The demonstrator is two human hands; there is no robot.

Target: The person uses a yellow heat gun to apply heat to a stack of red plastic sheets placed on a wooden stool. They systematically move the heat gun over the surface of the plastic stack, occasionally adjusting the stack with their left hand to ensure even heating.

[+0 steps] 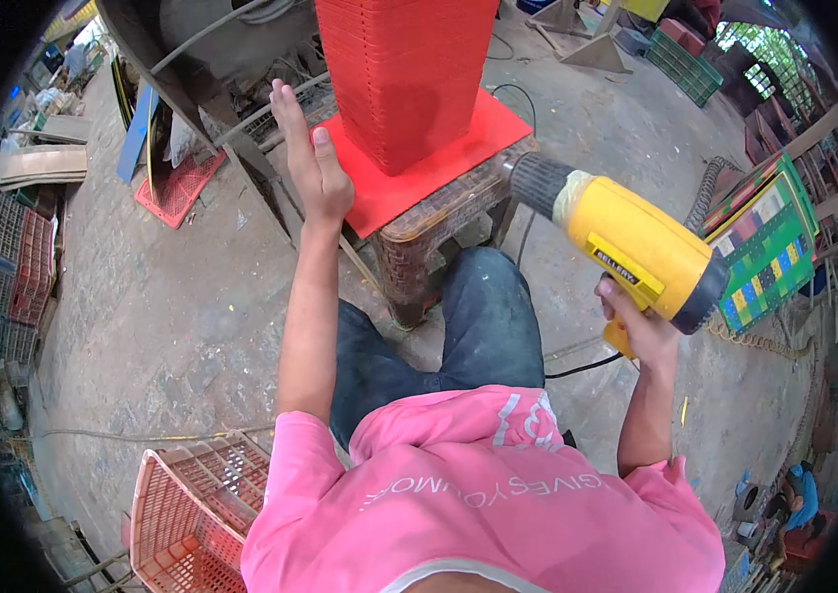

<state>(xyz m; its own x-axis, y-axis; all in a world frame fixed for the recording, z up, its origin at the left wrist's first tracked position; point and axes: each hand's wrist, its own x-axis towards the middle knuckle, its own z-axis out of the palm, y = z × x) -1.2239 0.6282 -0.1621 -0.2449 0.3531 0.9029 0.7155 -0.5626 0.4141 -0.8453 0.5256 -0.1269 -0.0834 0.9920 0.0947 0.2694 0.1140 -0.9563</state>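
Note:
My right hand [633, 324] is wrapped round the handle of a yellow heat gun [636, 237] with a dark nozzle and a black rear end. Its nozzle points left and away from me, toward a tall red stack [401, 69] of thin, closely layered pieces. That stack stands upright on a flat red sheet [483, 128], which lies on a worn wooden stool [449, 212] in front of my knees. My left hand [318, 168] is raised beside the stack's left side, fingers stretched out and holding nothing. Whether its palm touches the stack I cannot tell.
A black cord [582, 373] runs from the heat gun past my thigh. An orange plastic crate [177, 514] stands at my lower left. Green multicoloured panels [770, 247] lean at the right, near a coiled hose [711, 188]. Another person [802, 499] sits at the far lower right.

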